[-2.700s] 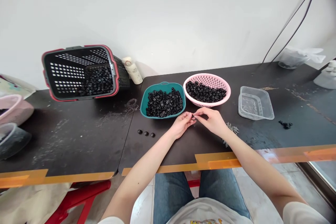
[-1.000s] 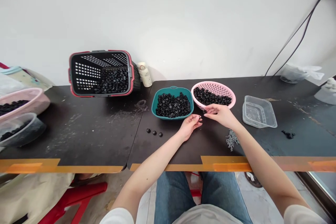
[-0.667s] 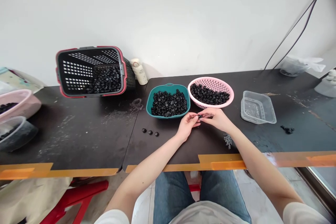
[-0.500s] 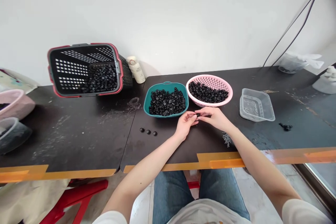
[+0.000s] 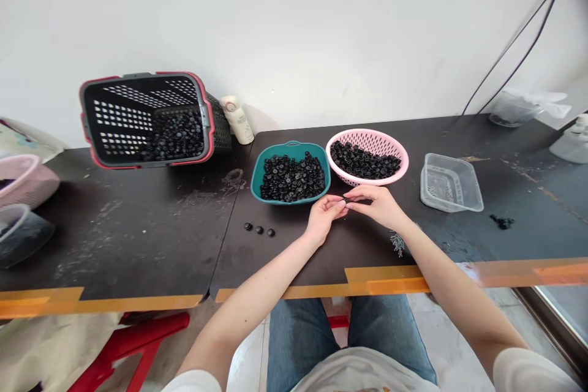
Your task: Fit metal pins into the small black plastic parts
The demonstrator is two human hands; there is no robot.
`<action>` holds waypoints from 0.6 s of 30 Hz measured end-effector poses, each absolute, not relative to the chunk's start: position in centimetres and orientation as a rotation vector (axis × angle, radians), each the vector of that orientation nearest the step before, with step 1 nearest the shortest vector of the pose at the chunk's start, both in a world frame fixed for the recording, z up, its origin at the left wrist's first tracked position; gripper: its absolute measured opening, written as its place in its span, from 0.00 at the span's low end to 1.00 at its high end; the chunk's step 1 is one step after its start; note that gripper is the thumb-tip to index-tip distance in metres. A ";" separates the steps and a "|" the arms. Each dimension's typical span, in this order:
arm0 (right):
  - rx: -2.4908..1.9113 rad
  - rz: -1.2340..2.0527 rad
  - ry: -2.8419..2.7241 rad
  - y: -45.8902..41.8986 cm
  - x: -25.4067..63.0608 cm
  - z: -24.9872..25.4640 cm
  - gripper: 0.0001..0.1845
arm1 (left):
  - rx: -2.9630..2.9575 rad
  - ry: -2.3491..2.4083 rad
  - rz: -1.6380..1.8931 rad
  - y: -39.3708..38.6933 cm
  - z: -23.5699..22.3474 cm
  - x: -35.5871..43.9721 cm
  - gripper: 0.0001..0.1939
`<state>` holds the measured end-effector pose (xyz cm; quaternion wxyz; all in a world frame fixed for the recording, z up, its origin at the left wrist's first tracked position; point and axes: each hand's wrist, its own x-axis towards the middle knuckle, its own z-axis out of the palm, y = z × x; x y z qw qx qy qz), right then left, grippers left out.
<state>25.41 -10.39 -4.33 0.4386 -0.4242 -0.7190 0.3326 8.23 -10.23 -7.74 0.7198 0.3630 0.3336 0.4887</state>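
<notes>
My left hand (image 5: 324,215) and my right hand (image 5: 377,204) meet fingertip to fingertip over the table, just in front of two containers. Pinched between them is a small round black part (image 5: 346,200), mostly covered by the fingers. Behind my left hand stands a teal basin (image 5: 257,191) heaped with small black round pieces. The pink colander (image 5: 395,146) behind my right hand holds black ring-like pieces. Three black knob-like parts (image 5: 260,229) lie in a row on the table to the left. Beside my right forearm is a little pile of thin grey pins (image 5: 397,245).
A dark basket with a red rim (image 5: 209,135) lies tipped at the left, black parts inside. Next to it leans a white bottle (image 5: 237,121). At right are a clear plastic box (image 5: 475,196) and a small black clump (image 5: 502,222). Orange tape (image 5: 413,285) lines the table's front edge.
My fingers have shifted slightly around the small black part, which shows a little less now. The rest of the table is unchanged apart from a slight camera shift.
</notes>
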 end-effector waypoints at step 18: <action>-1.103 1.001 -1.654 -10.5 25.4 -4.5 0.16 | 0.787 0.759 1.078 -10.3 -7.6 8.2 0.18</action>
